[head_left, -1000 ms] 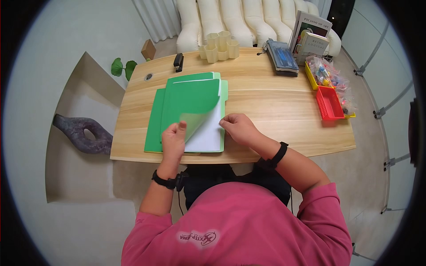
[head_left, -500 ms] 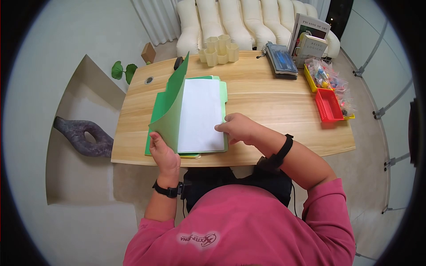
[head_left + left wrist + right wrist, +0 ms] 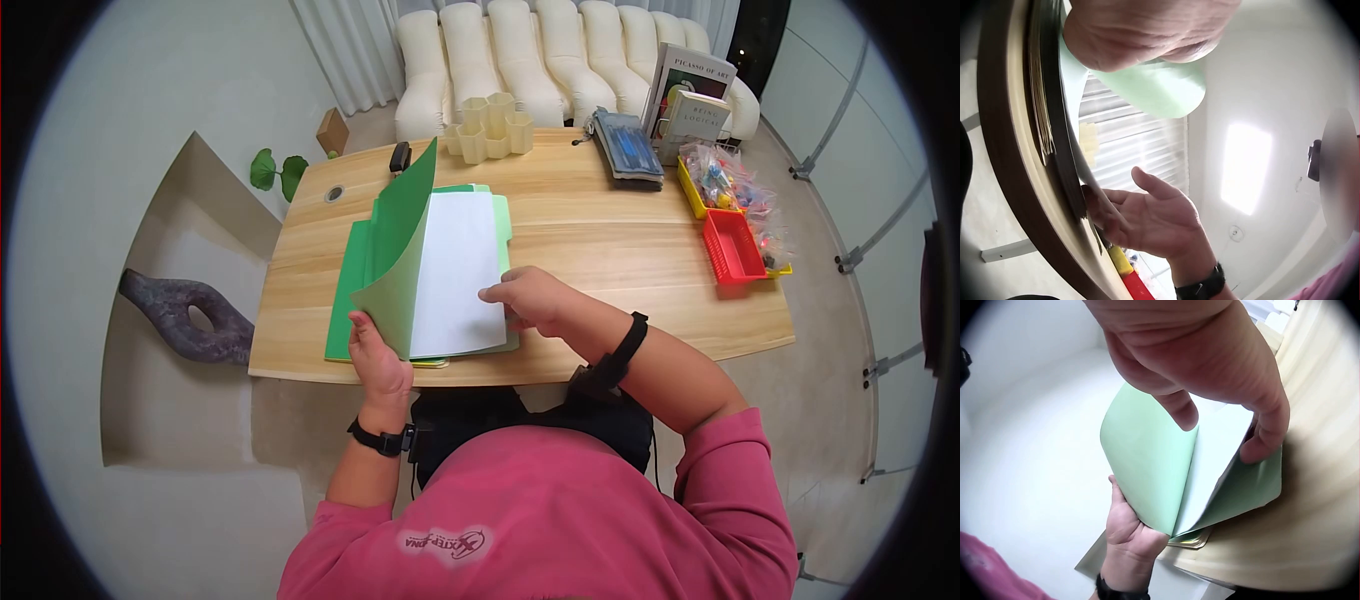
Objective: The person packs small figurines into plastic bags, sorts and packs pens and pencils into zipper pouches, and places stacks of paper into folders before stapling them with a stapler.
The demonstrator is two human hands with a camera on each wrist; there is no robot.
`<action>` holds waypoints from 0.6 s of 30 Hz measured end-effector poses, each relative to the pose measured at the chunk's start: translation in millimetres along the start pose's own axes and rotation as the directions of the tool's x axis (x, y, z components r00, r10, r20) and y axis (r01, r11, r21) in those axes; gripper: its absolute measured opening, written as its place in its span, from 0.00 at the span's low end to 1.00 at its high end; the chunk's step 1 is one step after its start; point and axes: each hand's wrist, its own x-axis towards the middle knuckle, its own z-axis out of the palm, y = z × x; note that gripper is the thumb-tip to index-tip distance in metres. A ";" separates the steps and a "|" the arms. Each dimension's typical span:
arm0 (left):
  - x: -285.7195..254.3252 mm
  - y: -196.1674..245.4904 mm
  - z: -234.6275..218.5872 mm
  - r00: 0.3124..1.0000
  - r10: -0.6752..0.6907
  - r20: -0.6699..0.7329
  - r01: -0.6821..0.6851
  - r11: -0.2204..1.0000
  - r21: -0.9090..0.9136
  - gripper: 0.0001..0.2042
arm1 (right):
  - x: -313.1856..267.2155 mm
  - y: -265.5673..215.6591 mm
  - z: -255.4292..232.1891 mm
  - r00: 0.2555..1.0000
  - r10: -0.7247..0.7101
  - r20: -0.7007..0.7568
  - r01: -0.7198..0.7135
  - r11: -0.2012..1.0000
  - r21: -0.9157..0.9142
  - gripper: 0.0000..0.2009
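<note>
A green file folder (image 3: 503,225) lies raised open on a stack of green folders (image 3: 345,305), its cover (image 3: 393,285) bent upright to the left. White paper (image 3: 455,260) rests inside it. My left hand (image 3: 382,365) supports the cover's near lower corner, palm turned toward the paper, thumb free at the outer side and fingers hidden behind the cover. At the paper's right edge is my right hand (image 3: 535,300). In the right wrist view its thumb (image 3: 1180,412) is over the paper and its curled fingers (image 3: 1259,447) reach under the lifted edge.
Behind the folders stand a black stapler (image 3: 401,157) and a cream hexagonal pen holder (image 3: 488,130). To the back right are a pouch (image 3: 628,150), upright books (image 3: 695,100) and a yellow basket (image 3: 690,190) of bagged items. A red basket (image 3: 733,247) stands near the table's right edge.
My left hand has swung the cover from nearly flat to upright on the left, baring the white paper. My right hand has shifted slightly left, onto the paper's edge.
</note>
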 end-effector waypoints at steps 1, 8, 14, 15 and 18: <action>0.6 -1.5 -1.2 1.000 -0.013 0.006 0.013 0.999 -0.032 0.31 | 4.7 3.4 1.7 1.000 -0.005 0.022 0.003 0.995 0.102 0.24; 0.5 -3.6 -2.0 0.999 0.026 -0.026 -0.025 0.999 0.042 0.31 | 10.5 6.3 10.0 0.998 -0.057 -0.032 0.063 0.964 0.258 0.25; 18.8 13.8 -0.9 0.979 0.020 -0.203 -0.013 0.999 0.033 0.30 | -13.6 13.3 -26.1 0.958 -0.139 -0.251 0.182 0.971 0.157 0.25; 20.8 17.5 -1.6 0.979 0.026 -0.200 -0.020 0.999 0.035 0.30 | -18.4 19.2 -39.0 0.947 -0.146 -0.285 0.193 0.970 0.144 0.25; 18.1 21.3 -0.7 0.981 0.088 -0.174 -0.072 0.993 0.097 0.26 | -43.2 31.5 -85.0 0.924 -0.110 -0.366 0.134 0.990 0.041 0.26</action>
